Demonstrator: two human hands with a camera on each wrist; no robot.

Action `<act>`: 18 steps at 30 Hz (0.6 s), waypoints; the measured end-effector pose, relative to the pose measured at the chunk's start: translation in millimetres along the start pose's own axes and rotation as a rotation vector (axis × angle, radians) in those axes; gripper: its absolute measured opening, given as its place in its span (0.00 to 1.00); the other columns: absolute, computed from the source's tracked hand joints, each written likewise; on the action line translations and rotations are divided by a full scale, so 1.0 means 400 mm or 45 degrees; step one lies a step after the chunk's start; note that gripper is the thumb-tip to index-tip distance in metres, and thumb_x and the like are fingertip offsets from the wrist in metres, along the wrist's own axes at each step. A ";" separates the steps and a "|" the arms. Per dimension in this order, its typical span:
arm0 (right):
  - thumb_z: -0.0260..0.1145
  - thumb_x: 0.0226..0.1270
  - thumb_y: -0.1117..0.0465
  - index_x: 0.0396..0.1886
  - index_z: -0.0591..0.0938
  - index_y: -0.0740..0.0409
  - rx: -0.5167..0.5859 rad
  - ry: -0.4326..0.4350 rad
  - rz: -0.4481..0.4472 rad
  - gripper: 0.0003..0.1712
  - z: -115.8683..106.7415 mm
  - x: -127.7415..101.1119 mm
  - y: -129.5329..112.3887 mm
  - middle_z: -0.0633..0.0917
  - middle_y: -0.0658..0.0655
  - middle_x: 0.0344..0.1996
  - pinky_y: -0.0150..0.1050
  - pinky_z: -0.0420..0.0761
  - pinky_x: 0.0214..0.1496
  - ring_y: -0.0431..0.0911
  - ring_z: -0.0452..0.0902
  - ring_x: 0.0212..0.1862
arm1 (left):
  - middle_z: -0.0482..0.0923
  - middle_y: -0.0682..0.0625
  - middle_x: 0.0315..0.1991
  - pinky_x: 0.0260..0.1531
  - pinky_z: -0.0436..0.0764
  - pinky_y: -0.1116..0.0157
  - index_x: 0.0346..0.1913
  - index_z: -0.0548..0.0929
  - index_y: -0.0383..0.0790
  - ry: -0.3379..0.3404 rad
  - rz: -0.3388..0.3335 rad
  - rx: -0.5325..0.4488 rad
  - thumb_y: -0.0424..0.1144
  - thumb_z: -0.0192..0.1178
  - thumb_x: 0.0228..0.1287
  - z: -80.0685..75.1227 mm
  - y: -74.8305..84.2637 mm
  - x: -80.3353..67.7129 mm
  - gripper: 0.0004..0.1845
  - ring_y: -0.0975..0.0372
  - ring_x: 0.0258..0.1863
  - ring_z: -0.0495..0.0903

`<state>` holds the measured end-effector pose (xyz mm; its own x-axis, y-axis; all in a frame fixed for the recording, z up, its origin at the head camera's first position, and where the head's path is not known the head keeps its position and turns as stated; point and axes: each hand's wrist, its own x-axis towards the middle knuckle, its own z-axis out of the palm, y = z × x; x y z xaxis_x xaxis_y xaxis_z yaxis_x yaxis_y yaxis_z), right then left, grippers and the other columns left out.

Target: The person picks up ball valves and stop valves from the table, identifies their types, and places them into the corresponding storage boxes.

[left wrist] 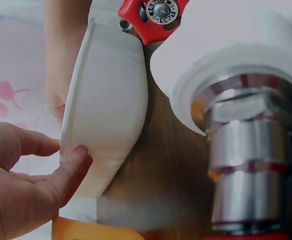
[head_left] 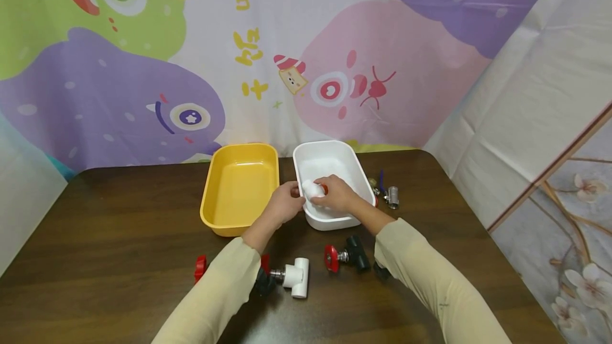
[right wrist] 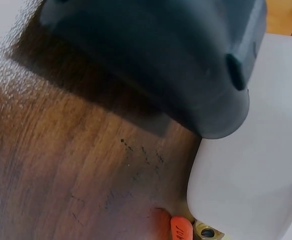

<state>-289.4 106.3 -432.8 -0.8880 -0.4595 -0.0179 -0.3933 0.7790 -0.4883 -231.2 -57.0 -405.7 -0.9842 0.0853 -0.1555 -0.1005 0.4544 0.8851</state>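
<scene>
Head view: hands gripping white valve

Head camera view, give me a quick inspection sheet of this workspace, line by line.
Surface: dark wooden table.
Job's things: white valve with an orange part, held over the white tub; yellow tub beside it.
Clutter: white valve with red handle, black valve with red handle, small metal valve right of the white tub, a red part by the left sleeve.
Grippers: left hand and right hand both grip the white valve.
Cables: nothing seen.
Surroundings: cartoon monster backdrop, floral panel at right.
</scene>
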 end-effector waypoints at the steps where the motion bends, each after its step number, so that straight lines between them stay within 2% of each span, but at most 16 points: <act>1: 0.69 0.55 0.52 0.56 0.77 0.63 0.003 -0.001 0.007 0.31 0.000 0.000 0.000 0.82 0.61 0.44 0.43 0.74 0.50 0.53 0.74 0.48 | 0.78 0.38 0.50 0.41 0.82 0.64 0.62 0.68 0.29 0.001 0.000 0.001 0.31 0.54 0.63 0.000 0.000 0.000 0.24 0.54 0.41 0.79; 8: 0.69 0.55 0.51 0.58 0.76 0.62 0.020 -0.010 0.045 0.32 -0.007 -0.002 -0.004 0.81 0.60 0.46 0.42 0.74 0.50 0.52 0.73 0.48 | 0.78 0.38 0.49 0.41 0.82 0.64 0.62 0.68 0.29 0.002 -0.009 -0.010 0.31 0.55 0.63 0.002 -0.001 0.003 0.24 0.55 0.41 0.79; 18: 0.67 0.57 0.48 0.58 0.76 0.61 0.029 -0.004 0.080 0.32 -0.017 -0.005 0.000 0.78 0.62 0.54 0.45 0.72 0.60 0.53 0.72 0.57 | 0.77 0.37 0.48 0.41 0.83 0.64 0.62 0.68 0.28 0.002 -0.001 -0.030 0.31 0.55 0.63 0.005 -0.005 0.005 0.24 0.55 0.40 0.79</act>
<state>-289.1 110.2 -426.8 -0.9100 -0.4113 -0.0521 -0.3311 0.7966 -0.5058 -232.7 -56.0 -408.5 -0.9843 0.0838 -0.1553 -0.1043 0.4335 0.8951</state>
